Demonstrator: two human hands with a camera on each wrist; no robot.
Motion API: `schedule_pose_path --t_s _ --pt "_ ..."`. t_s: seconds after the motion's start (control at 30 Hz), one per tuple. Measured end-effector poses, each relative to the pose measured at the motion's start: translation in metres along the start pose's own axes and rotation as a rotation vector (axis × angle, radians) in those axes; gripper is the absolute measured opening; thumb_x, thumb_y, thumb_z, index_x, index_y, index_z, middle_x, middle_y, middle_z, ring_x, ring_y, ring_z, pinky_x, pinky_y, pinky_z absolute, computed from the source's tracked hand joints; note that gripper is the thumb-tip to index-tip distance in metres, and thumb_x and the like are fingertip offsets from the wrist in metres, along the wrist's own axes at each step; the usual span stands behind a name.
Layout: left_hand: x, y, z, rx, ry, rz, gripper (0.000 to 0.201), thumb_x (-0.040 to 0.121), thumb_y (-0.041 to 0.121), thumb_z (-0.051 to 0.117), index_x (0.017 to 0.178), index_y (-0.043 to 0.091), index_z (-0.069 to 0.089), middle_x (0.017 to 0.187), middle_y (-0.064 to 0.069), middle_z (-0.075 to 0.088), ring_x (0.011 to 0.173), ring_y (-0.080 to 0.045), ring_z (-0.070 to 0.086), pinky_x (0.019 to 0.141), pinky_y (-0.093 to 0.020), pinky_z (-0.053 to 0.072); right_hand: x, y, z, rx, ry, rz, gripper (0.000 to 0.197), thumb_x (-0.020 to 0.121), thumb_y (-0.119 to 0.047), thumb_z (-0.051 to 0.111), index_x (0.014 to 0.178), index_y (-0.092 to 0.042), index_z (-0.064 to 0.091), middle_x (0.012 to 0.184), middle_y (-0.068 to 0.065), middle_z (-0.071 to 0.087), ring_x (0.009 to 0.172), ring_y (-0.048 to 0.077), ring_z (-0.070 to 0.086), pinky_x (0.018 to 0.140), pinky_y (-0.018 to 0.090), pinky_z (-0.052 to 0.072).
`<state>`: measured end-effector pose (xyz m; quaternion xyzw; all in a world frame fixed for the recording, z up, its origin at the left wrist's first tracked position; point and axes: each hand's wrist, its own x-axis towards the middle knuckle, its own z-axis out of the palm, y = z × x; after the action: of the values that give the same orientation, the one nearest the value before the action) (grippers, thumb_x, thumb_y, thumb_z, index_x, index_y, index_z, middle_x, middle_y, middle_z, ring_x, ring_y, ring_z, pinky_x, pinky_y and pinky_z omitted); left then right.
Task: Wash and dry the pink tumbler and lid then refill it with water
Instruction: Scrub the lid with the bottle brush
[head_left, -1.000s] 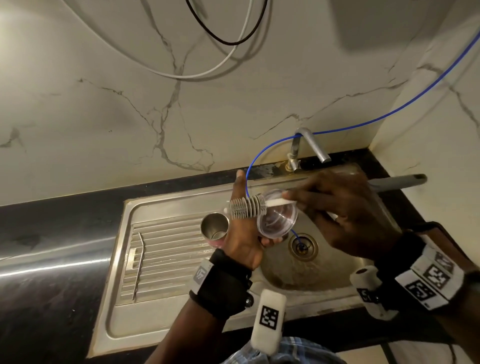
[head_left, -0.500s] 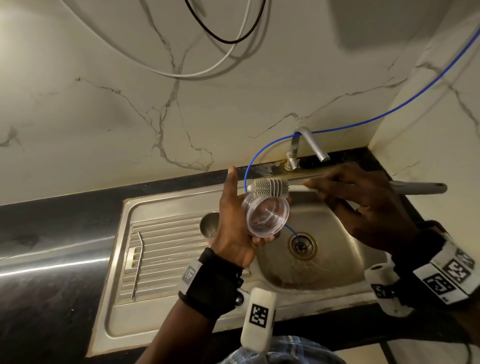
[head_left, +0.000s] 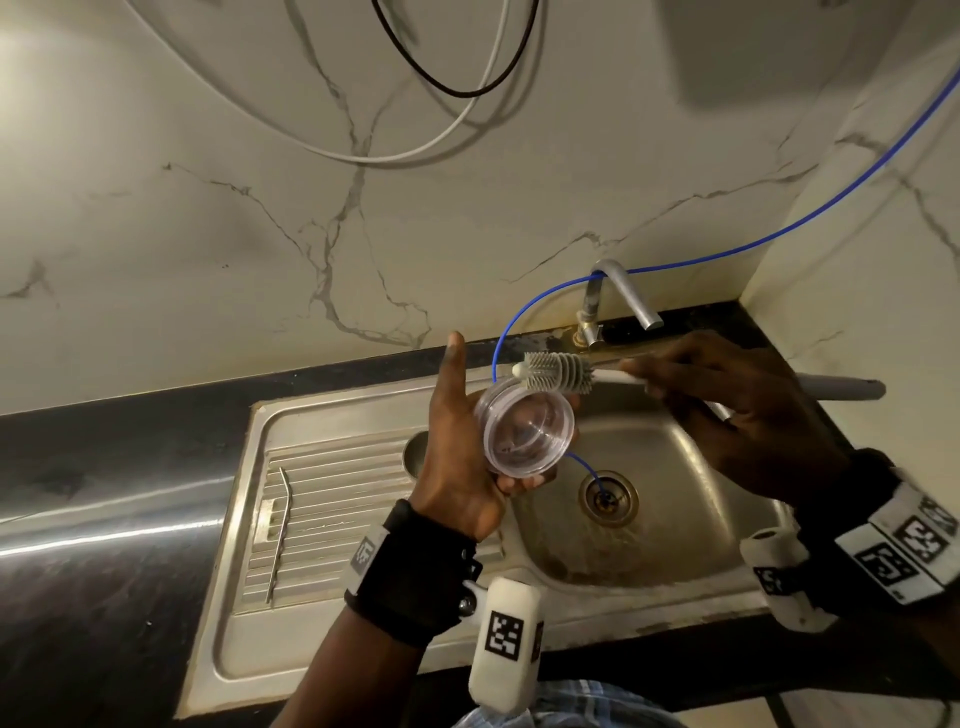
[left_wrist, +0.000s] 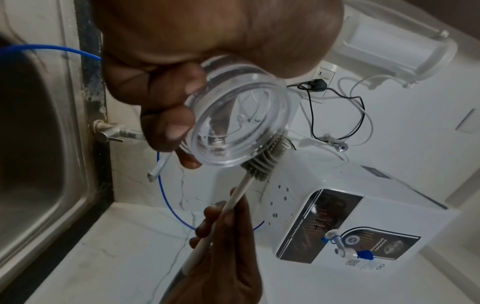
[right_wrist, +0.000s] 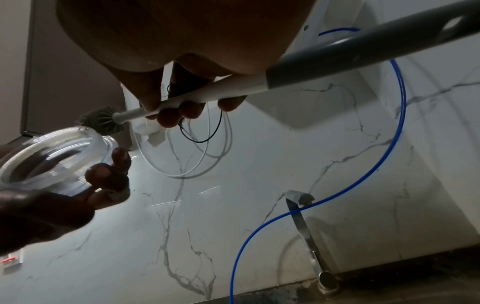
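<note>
My left hand (head_left: 460, 447) holds the clear round lid (head_left: 524, 434) over the sink basin, fingers curled under its rim and thumb pointing up. The lid's hollow side faces me. My right hand (head_left: 675, 387) grips the white shaft of a bottle brush (head_left: 558, 371), and its grey bristle head lies against the lid's upper rim. The left wrist view shows the lid (left_wrist: 239, 115) with the brush head (left_wrist: 262, 162) behind its edge. In the right wrist view my fingers wrap round the brush shaft (right_wrist: 207, 96). The tumbler (head_left: 413, 457) stands on the drainboard, mostly hidden behind my left hand.
The steel sink (head_left: 332, 410) has a drain (head_left: 608, 493) with a blue tube (head_left: 727, 254) running into it. A tap (head_left: 623, 296) stands behind the basin. A bent metal straw (head_left: 278, 530) lies on the drainboard. A white water purifier (left_wrist: 337, 226) hangs on the wall.
My left hand lifted the lid and turned its hollow side toward me. The brush moved from across the lid's face to its upper rim. The tumbler became more hidden.
</note>
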<state>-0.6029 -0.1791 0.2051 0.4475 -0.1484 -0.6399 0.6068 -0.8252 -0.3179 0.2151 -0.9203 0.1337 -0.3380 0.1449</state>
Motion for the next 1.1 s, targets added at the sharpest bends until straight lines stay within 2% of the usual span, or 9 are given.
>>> schedule_pose_path --t_s 0.17,0.27,0.4,0.63,0.77,0.83,0.9,0.97,1.1 --pt "0.006 -0.011 0.001 -0.024 -0.045 -0.042 0.087 0.086 0.093 0.043 0.094 0.018 0.085 0.098 -0.01 0.077 0.086 -0.026 0.05 0.079 -0.032 0.034 0.006 -0.005 0.002 -0.044 -0.036 -0.06 0.031 0.099 -0.017 0.06 0.127 -0.011 0.072 0.102 0.004 0.07 0.09 0.017 0.063 0.067 0.044 0.051" --pt "0.01 -0.011 0.002 0.061 -0.039 -0.046 0.098 0.087 0.096 0.036 0.097 0.009 0.08 0.107 -0.025 0.068 0.066 -0.025 0.044 0.045 -0.023 0.036 0.01 -0.007 -0.002 -0.1 -0.056 -0.099 0.03 0.099 -0.018 0.061 0.125 -0.012 0.074 0.102 0.005 0.071 0.087 0.021 0.064 0.065 0.046 0.05" --pt "0.012 -0.007 -0.001 0.078 -0.041 -0.056 0.106 0.08 0.1 0.041 0.114 0.005 0.076 0.119 -0.024 0.058 0.06 -0.023 0.048 0.034 -0.019 0.036 0.015 -0.003 -0.006 -0.083 -0.067 -0.11 0.031 0.098 -0.016 0.061 0.126 -0.013 0.073 0.102 0.004 0.07 0.087 0.023 0.066 0.064 0.046 0.051" --pt "0.007 0.002 -0.002 0.109 -0.034 -0.062 0.101 0.089 0.095 0.033 0.11 0.008 0.079 0.094 -0.015 0.069 0.047 -0.015 0.053 0.033 -0.02 0.035 0.01 0.012 -0.008 -0.101 -0.047 -0.05 0.036 0.094 -0.011 0.065 0.129 -0.017 0.071 0.101 0.003 0.07 0.085 0.021 0.065 0.062 0.044 0.051" --pt "0.008 -0.005 0.005 0.088 -0.016 -0.081 0.105 0.08 0.099 0.043 0.113 0.005 0.074 0.102 -0.019 0.069 0.051 -0.018 0.054 0.036 -0.021 0.039 0.017 0.0 0.003 -0.051 -0.067 -0.066 0.031 0.099 -0.017 0.06 0.128 -0.015 0.073 0.103 0.001 0.069 0.09 0.021 0.065 0.067 0.048 0.051" --pt "0.009 0.0 0.0 0.042 -0.015 -0.051 0.102 0.077 0.098 0.051 0.113 0.006 0.079 0.11 -0.02 0.067 0.076 -0.026 0.056 0.063 -0.028 0.05 0.015 0.004 0.0 -0.011 -0.046 -0.023 0.033 0.099 -0.018 0.057 0.13 -0.014 0.071 0.105 0.0 0.068 0.092 0.019 0.066 0.069 0.048 0.053" --pt "0.005 0.008 -0.003 -0.016 -0.003 -0.039 0.102 0.074 0.097 0.057 0.117 0.008 0.081 0.122 -0.022 0.063 0.104 -0.029 0.046 0.091 -0.038 0.037 0.008 0.01 -0.002 0.017 -0.022 0.027 0.035 0.099 -0.017 0.055 0.13 -0.01 0.07 0.105 0.0 0.067 0.091 0.02 0.066 0.074 0.045 0.055" --pt "0.002 0.011 -0.001 -0.047 0.009 -0.031 0.1 0.078 0.096 0.055 0.117 0.008 0.082 0.12 -0.02 0.065 0.101 -0.027 0.05 0.088 -0.036 0.039 0.005 0.007 0.002 0.035 -0.009 0.053 0.036 0.098 -0.017 0.053 0.13 -0.009 0.068 0.105 0.001 0.067 0.09 0.019 0.065 0.077 0.04 0.055" --pt "-0.003 0.004 0.014 -0.01 0.005 -0.024 0.09 0.087 0.089 0.047 0.116 0.008 0.072 0.096 -0.011 0.068 0.065 -0.019 0.063 0.053 -0.025 0.051 0.01 -0.012 0.017 0.031 0.031 0.042 0.036 0.097 -0.013 0.057 0.131 -0.01 0.068 0.102 0.003 0.067 0.094 0.009 0.059 0.08 0.023 0.049"
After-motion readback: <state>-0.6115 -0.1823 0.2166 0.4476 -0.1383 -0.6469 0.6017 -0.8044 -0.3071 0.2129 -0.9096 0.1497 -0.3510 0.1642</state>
